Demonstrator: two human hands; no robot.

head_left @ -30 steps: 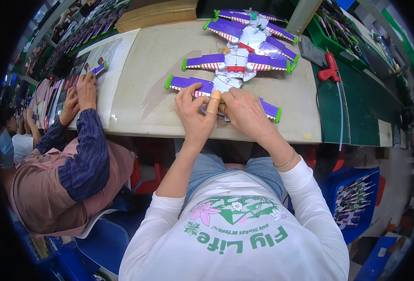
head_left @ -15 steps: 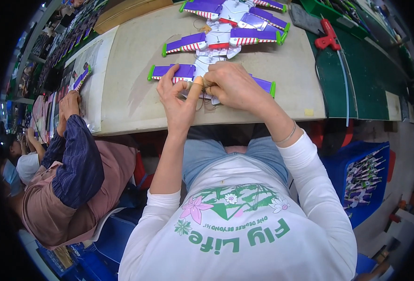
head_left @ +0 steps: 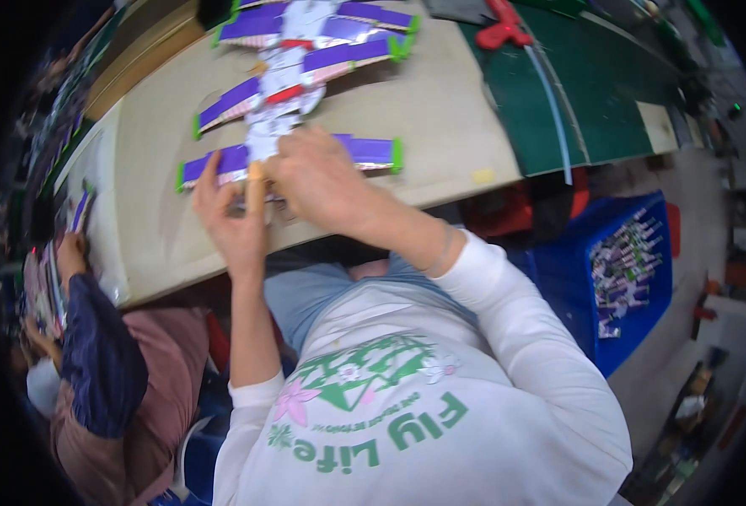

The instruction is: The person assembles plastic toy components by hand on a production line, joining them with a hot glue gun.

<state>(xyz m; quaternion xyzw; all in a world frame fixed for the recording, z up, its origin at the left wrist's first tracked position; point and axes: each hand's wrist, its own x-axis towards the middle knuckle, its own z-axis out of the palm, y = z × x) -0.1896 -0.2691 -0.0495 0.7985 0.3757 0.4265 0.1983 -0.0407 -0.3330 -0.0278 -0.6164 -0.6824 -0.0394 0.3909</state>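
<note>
A toy wing set (head_left: pixel 369 152) with purple panels, green tips and a white middle lies near the table's front edge. Over its left side, my left hand (head_left: pixel 231 215) steadies it, fingers on the purple panel and thumb, with a yellowish cover on its tip, at the middle. My right hand (head_left: pixel 318 181) is closed in a pinch over the white middle, close to the left thumb. What it pinches is hidden by the fingers. Thin dark wires show blurred below the hands. Right behind lies another similar wing set (head_left: pixel 230 105), its white middle close to the first.
More wing sets (head_left: pixel 364 25) line up toward the back of the pale table (head_left: pixel 440 126). A red glue gun (head_left: pixel 504 29) rests on the green mat (head_left: pixel 550 110) at right. A blue bin (head_left: pixel 643 312) of small parts stands lower right. At left a co-worker's sleeve (head_left: pixel 103 363) reaches the table.
The whole view has swung, so table, wing sets and hands appear farther left and tilted. Both hands stay on the same wing set, in nearly the same pose.
</note>
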